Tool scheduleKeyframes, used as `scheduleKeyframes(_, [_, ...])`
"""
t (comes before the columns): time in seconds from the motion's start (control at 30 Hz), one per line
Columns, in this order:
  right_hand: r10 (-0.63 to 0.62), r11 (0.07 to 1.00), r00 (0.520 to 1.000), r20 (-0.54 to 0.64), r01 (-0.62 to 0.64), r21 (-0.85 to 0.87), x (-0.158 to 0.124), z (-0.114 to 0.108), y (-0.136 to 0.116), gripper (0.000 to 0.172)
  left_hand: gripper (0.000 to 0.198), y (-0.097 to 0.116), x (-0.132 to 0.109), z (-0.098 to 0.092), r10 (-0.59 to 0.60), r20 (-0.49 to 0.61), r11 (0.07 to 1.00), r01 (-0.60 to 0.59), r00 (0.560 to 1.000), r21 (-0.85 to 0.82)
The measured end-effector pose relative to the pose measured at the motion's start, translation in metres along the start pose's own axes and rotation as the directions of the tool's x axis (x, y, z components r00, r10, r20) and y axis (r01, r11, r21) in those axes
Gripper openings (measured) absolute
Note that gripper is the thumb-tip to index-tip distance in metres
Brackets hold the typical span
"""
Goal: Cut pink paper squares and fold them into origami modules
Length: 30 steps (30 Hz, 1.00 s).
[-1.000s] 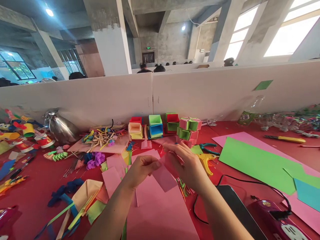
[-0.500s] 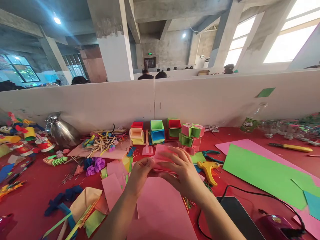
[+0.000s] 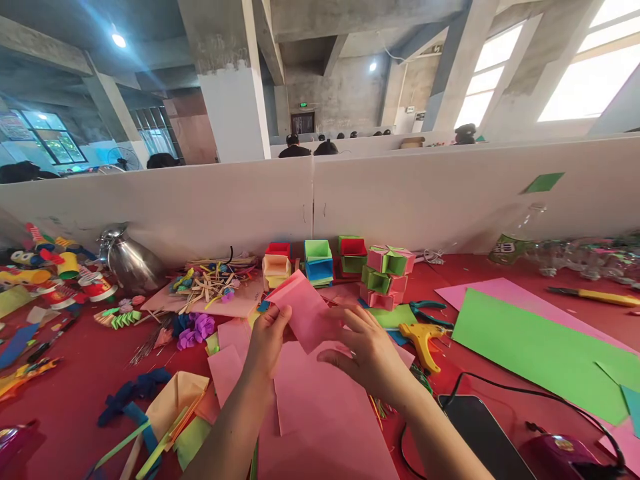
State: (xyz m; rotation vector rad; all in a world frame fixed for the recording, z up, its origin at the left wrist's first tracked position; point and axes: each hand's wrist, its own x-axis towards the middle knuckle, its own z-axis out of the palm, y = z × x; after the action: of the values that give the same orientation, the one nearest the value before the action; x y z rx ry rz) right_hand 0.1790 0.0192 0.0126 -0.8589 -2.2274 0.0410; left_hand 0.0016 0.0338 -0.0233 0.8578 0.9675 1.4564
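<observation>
A folded piece of pink paper is tilted above the table, its left edge pinched by my left hand. On its right side, my right hand has its fingers spread, the fingertips at or just beside the paper; whether they touch it I cannot tell. Larger pink paper sheets lie beneath both hands. Behind the hands stand small folded paper boxes: an orange and red stack, a green and blue stack, and a pink and green stack.
Right of my hands are a yellow glue gun, teal pliers, a black phone with a cable, and a green sheet. Leftward lie paper strips, purple paper flowers and a metal jug. A white partition closes the back.
The pink paper has turned to a slant and shifted left with my left hand. My right hand has drawn back from across its face to its right side.
</observation>
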Motion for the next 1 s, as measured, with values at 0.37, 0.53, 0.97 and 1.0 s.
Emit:
scheduleKeyframes(0.37, [0.323,0.883,0.946,-0.014,-0.296,0.363,-0.001,0.003,-0.004,0.030,0.041,0.002,-0.012,0.009,0.046,-0.128,0.998,-0.053,0.991,-0.045])
scheduleKeyframes(0.53, [0.398,0.795,0.916,0.048,-0.371,0.480,0.000,0.005,-0.007,0.026,0.043,-0.007,-0.009,0.010,0.043,-0.181,0.994,-0.059,0.983,-0.088])
scheduleKeyframes(0.97, [0.488,0.719,0.872,-0.020,-0.389,0.576,0.001,0.000,-0.002,0.027,0.026,0.000,-0.015,0.007,0.057,0.123,0.998,-0.053,0.991,-0.032])
scheduleKeyframes(1.0, [0.432,0.762,0.901,-0.027,-0.350,0.544,0.001,-0.002,-0.002,0.029,0.028,0.001,-0.015,0.007,0.056,0.119,0.998,-0.053,0.991,-0.027])
